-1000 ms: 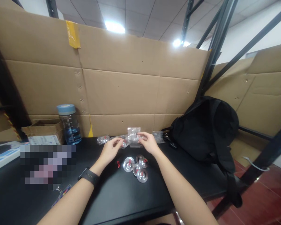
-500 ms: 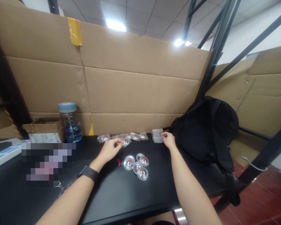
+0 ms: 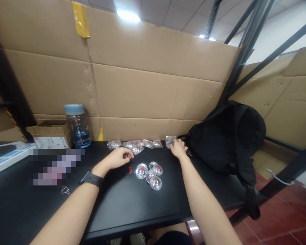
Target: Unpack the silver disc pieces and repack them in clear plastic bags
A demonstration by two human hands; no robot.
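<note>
On the black table (image 3: 132, 207) lie several small silver discs (image 3: 150, 174) with red centres, and a loose red bit (image 3: 130, 170) to their left. Behind them a row of clear plastic bags (image 3: 135, 145) holds more discs. My left hand (image 3: 119, 158), with a black watch at the wrist, rests curled on the table near the bags, fingertips pinched together. My right hand (image 3: 177, 148) lies over a clear plastic bag (image 3: 169, 140) at the far right of the row, beside the backpack; its fingers press down on it.
A black backpack (image 3: 229, 136) fills the table's right end. A water bottle (image 3: 78, 126) with a blue lid and an open cardboard box (image 3: 49, 132) stand at the back left. A cardboard wall (image 3: 142, 85) closes the rear. Keys (image 3: 65, 190) lie near the left.
My right hand let go of the bag it held up with the left and moved right to the bag by the backpack. My left hand drew back a little.
</note>
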